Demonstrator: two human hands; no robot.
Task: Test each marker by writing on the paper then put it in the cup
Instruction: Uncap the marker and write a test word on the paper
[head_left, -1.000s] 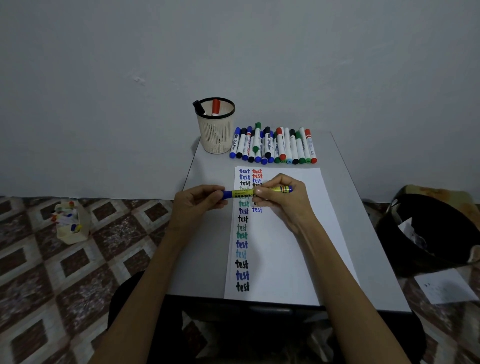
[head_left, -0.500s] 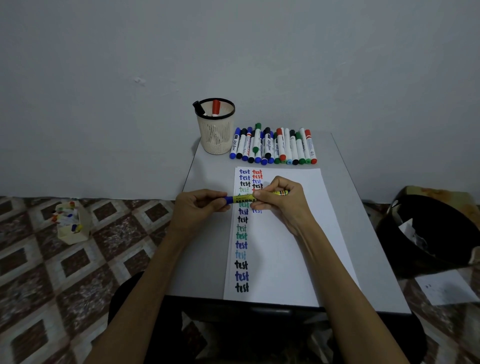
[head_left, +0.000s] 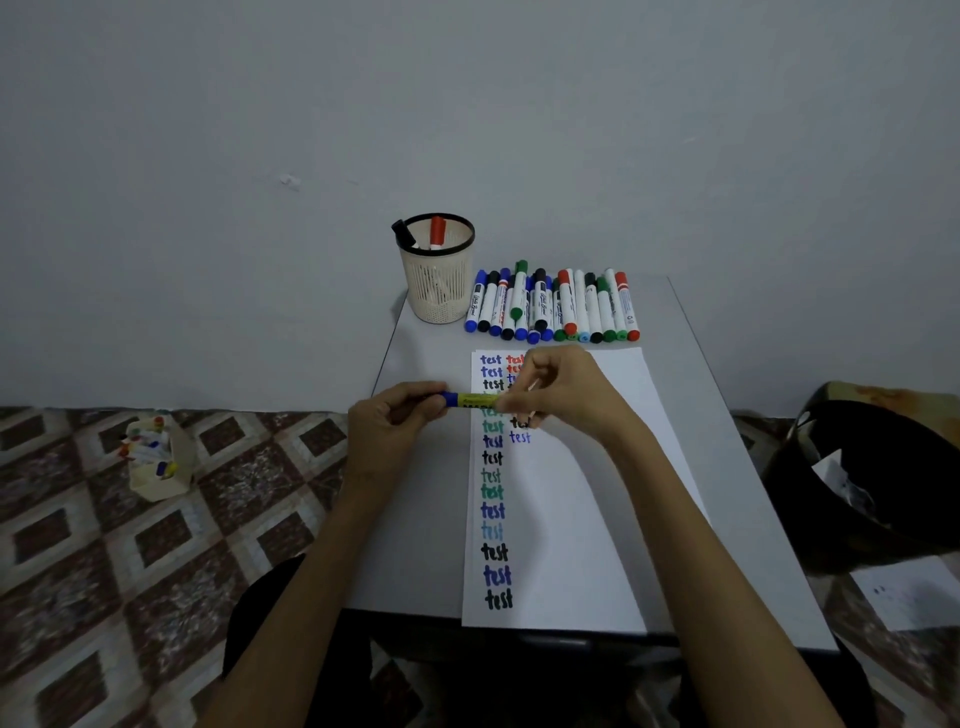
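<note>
Both hands grip one yellow marker (head_left: 470, 400) lying level above the paper (head_left: 571, 519): the left hand (head_left: 395, 421) is closed on its blue end (perhaps the cap), the right hand (head_left: 563, 395) wraps the other. The cup (head_left: 439, 291) stands beyond, near the row of markers (head_left: 553, 306).

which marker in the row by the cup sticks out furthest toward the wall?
The green-capped marker, lying on top of the row, its cap poking past the others.
</note>
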